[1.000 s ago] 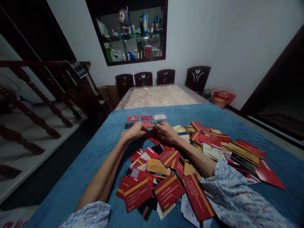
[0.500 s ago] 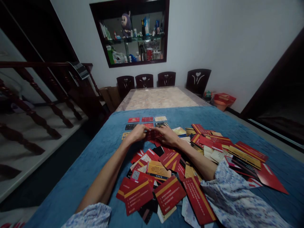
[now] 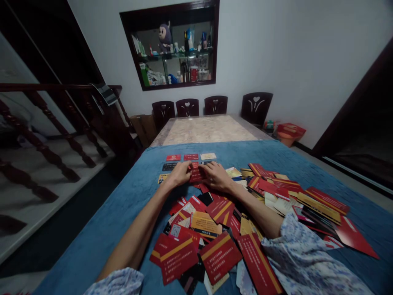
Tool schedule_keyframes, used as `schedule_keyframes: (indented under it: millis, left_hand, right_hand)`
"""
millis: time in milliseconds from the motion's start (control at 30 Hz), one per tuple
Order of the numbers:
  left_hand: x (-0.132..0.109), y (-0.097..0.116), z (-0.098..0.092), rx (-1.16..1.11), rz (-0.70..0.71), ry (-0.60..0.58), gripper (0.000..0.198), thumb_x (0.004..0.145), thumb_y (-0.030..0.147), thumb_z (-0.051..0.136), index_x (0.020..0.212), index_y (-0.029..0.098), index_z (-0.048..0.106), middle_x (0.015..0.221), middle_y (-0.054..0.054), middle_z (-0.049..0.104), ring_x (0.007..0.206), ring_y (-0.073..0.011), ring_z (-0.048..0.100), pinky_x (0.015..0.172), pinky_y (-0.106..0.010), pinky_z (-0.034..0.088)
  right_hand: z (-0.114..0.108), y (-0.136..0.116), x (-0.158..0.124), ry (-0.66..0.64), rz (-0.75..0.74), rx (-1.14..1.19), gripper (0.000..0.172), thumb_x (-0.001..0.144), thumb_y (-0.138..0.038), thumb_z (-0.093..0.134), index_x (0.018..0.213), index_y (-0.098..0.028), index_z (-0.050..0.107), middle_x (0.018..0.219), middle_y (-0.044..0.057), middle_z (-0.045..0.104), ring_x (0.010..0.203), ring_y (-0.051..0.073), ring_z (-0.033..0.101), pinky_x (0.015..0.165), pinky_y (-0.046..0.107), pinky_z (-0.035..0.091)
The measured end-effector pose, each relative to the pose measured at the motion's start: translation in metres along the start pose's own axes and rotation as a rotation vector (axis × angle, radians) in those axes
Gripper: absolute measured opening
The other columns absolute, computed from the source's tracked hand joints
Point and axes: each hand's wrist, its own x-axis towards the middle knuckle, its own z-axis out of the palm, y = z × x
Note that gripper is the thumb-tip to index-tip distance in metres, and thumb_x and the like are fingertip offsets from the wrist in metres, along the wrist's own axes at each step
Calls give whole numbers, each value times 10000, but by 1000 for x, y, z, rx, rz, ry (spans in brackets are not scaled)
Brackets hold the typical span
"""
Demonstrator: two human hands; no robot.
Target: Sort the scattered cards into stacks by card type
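Note:
Both my hands meet over a red card (image 3: 196, 175) on the blue cloth (image 3: 101, 229). My left hand (image 3: 178, 174) pinches its left edge and my right hand (image 3: 217, 176) grips its right edge, fingers curled. Just beyond them lie small cards set in tidy rows (image 3: 190, 157), red, dark and pale. Between my forearms and off to the right spreads a loose heap of red, gold and black cards (image 3: 221, 229), some overlapping.
Past the cloth the table's marble top (image 3: 204, 129) is bare, with several dark chairs (image 3: 256, 107) at its far end. A wooden stair railing (image 3: 61, 123) runs along the left. A wall shelf (image 3: 175, 49) holds bottles and a plush toy.
My hands stay together on the red card, which now shows more plainly between them. The view has tilted slightly, so everything sits a little lower in the picture.

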Motion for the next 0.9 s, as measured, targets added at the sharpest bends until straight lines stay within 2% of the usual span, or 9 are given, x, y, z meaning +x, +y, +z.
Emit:
schedule_keyframes:
  millis: [167,333,567,767,900]
  left_hand:
    - [-1,-2,0,47,65,-20,343,702,132,647,1044,151,651,1002,-77,677,942,-238,631,828,-302,490]
    - [-6,1,-1,77,89,-39,583,697,144,681,1263,184,546,1148,-97,585,1080,-259,585,935,-338,479]
    - [-5,2,-7,180,99,11,416,795,135,579,1209,162,553,1187,-120,576,1115,-259,552,975,-348,448]
    - [7,-5,-13,169,60,33,391,796,176,639,1183,175,590,1144,-102,615,1091,-263,549,963,-351,440]
    - [18,-10,-16,205,29,33,352,814,204,640,1163,170,609,1151,-105,619,1094,-266,534,964,-355,428]
  right_hand:
    - [-6,1,2,-2,49,-64,601,877,-412,610,1421,-200,469,1225,154,582,1115,298,450,835,369,366]
    - [-14,4,6,5,94,-104,596,859,-457,621,1393,-222,502,1241,161,549,1119,308,428,816,363,365]
    - [-33,1,17,-74,128,-109,547,847,-457,637,1333,-227,536,1274,168,536,1149,331,411,837,382,386]
    - [-50,6,37,-130,95,-129,534,824,-415,668,1307,-220,551,1246,167,528,1134,333,425,825,391,414]
    - [-53,12,52,-159,77,-139,460,830,-338,641,1262,-193,580,1249,170,529,1143,332,441,823,391,433]
